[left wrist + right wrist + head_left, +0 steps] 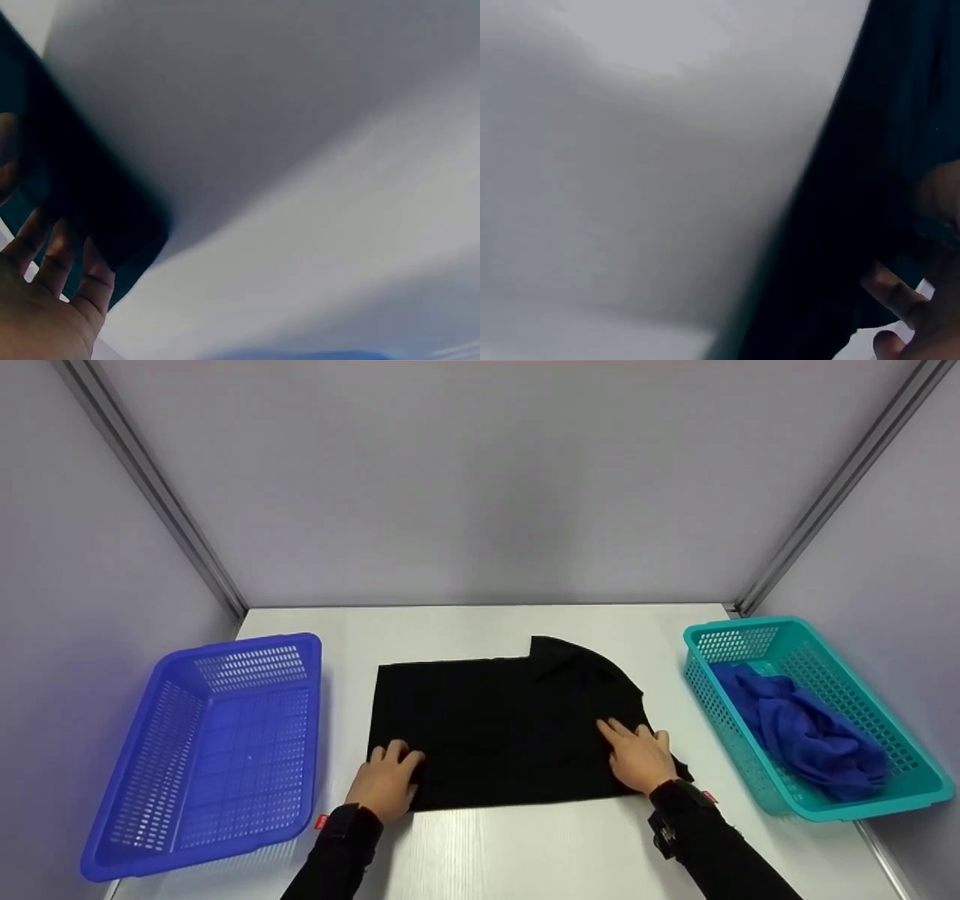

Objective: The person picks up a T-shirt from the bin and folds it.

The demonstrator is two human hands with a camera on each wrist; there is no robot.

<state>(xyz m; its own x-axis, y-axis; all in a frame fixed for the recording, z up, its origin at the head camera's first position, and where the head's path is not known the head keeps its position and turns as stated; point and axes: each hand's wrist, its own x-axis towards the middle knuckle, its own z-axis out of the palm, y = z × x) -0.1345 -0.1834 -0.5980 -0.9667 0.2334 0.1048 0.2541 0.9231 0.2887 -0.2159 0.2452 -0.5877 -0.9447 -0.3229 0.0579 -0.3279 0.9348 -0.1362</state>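
A left hand (384, 784) touches black cloth (484, 727) (whether pinching, one cannot tell). The right hand (642, 760) rests outspread on it, gripping nothing.

The person's L hand (384, 780) & R hand (641, 757) were bare, each w/ a long blk sleeve down to abt the wrist. L sleeve (319, 870) looked plain & matte, w/ a dk band (354, 826) round the wrist end, nearly same shade as the fabric, so the join was hard to make out. Sm. red tab (322, 821) w/ a pale mark showed at outer side; lettering too tiny to read. R sleeve (731, 851) matched, w/ a dk cuff (679, 797) at the wrist. Sm. dk boxy unit (664, 834) w/ greyish glints sat on inner side; second red tab (709, 796) poked out opp.
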